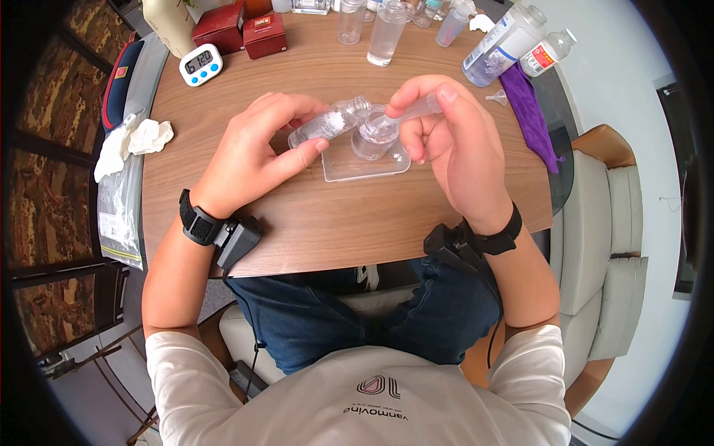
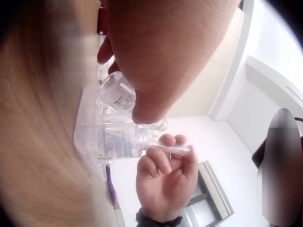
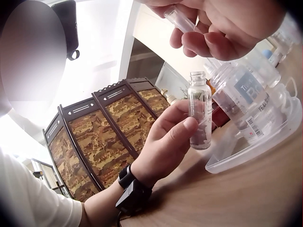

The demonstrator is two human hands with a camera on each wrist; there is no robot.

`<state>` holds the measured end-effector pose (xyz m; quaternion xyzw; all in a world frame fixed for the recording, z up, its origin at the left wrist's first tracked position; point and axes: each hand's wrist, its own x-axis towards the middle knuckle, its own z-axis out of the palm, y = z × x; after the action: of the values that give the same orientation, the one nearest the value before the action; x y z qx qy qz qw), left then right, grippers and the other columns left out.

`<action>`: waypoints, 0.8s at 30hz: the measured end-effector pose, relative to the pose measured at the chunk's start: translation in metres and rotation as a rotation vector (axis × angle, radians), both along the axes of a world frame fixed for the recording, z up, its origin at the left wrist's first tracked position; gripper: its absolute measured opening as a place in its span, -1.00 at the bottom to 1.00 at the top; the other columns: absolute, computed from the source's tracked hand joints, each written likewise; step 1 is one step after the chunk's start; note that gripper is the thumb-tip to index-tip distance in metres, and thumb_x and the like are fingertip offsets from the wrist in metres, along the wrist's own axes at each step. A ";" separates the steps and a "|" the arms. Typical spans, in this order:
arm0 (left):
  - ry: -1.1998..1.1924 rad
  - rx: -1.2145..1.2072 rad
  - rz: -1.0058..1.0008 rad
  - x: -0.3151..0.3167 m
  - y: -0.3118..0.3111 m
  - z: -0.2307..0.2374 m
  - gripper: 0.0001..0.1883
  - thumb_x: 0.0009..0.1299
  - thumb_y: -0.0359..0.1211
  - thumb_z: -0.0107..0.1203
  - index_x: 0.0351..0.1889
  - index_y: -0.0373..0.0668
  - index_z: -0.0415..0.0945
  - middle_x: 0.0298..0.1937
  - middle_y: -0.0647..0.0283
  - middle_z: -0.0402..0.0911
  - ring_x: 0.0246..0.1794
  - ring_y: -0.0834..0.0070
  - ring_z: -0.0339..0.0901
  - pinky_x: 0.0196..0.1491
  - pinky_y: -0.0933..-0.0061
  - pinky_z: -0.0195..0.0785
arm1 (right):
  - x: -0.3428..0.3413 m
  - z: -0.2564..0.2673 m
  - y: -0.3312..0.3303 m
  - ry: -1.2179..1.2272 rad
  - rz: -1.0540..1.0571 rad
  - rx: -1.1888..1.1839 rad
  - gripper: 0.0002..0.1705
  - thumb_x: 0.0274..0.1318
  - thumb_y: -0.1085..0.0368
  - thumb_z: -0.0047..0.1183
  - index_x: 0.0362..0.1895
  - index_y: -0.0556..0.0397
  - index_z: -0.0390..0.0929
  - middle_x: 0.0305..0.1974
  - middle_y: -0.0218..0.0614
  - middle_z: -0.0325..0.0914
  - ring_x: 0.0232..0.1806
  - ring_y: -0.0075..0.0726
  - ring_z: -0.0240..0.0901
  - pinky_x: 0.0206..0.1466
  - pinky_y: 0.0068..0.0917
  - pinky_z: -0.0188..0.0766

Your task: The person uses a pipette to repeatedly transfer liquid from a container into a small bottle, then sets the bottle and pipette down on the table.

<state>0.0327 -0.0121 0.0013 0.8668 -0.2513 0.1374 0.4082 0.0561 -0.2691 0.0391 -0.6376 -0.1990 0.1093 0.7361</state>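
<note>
The left hand (image 1: pixel 256 145) grips a small clear glass vial (image 1: pixel 321 128) with white matter inside, tilted in the head view with its mouth beside a clear wide-mouthed jar (image 1: pixel 374 140). Between thumb and fingers, the right hand (image 1: pixel 465 145) pinches a clear plastic tube (image 1: pixel 418 108) at the jar's mouth. The jar stands on a clear shallow tray (image 1: pixel 364 168). In the right wrist view the vial (image 3: pixel 200 111) is in the left hand (image 3: pixel 165 142), and the tube (image 3: pixel 180 19) is in the right hand (image 3: pixel 222 23).
Behind are a white timer (image 1: pixel 201 65), dark red boxes (image 1: pixel 264 36), a tall cup of clear liquid (image 1: pixel 387 33) and several bottles. At right lie a purple cloth (image 1: pixel 529 119) and a small funnel (image 1: pixel 497 97). Crumpled tissues (image 1: pixel 149 137) lie at left.
</note>
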 end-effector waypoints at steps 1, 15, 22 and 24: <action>-0.008 0.005 -0.001 0.000 0.000 0.000 -0.64 0.32 -0.34 0.36 0.04 -0.26 0.62 -0.20 0.18 0.62 -0.18 0.37 0.54 -0.07 0.38 0.44 | 0.000 0.000 -0.002 -0.006 0.005 0.016 -0.49 0.58 0.05 -0.33 -0.01 0.21 0.55 -0.19 -0.29 0.57 -0.43 -0.63 0.31 -0.36 -0.68 0.19; -0.032 0.013 -0.032 0.001 0.000 -0.001 -0.64 0.31 -0.36 0.35 0.03 -0.27 0.61 -0.19 0.17 0.63 -0.22 0.35 0.52 -0.07 0.36 0.44 | 0.002 0.021 -0.039 -0.206 0.129 0.482 -0.41 0.54 0.00 -0.49 -0.02 0.18 0.52 -0.09 0.01 0.61 -0.54 -0.42 0.22 -0.36 -0.54 0.24; -0.019 0.010 -0.032 0.001 0.000 0.000 -0.64 0.31 -0.35 0.36 0.02 -0.27 0.61 -0.17 0.18 0.65 -0.22 0.36 0.52 -0.07 0.36 0.45 | 0.007 0.014 -0.040 -0.230 0.160 0.394 -0.38 0.57 -0.07 -0.49 0.05 0.11 0.54 0.01 -0.11 0.55 -0.47 -0.45 0.26 -0.28 -0.48 0.22; -0.022 0.009 -0.032 0.001 0.000 -0.001 -0.64 0.31 -0.35 0.36 0.02 -0.27 0.61 -0.17 0.18 0.65 -0.22 0.36 0.53 -0.07 0.36 0.45 | 0.007 0.014 -0.040 -0.232 0.166 0.394 -0.37 0.57 -0.09 -0.49 0.06 0.12 0.53 0.02 -0.11 0.55 -0.47 -0.45 0.27 -0.28 -0.48 0.23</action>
<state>0.0337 -0.0119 0.0008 0.8629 -0.2703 0.1390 0.4038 0.0631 -0.3086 0.0534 -0.4717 -0.3512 0.0547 0.8069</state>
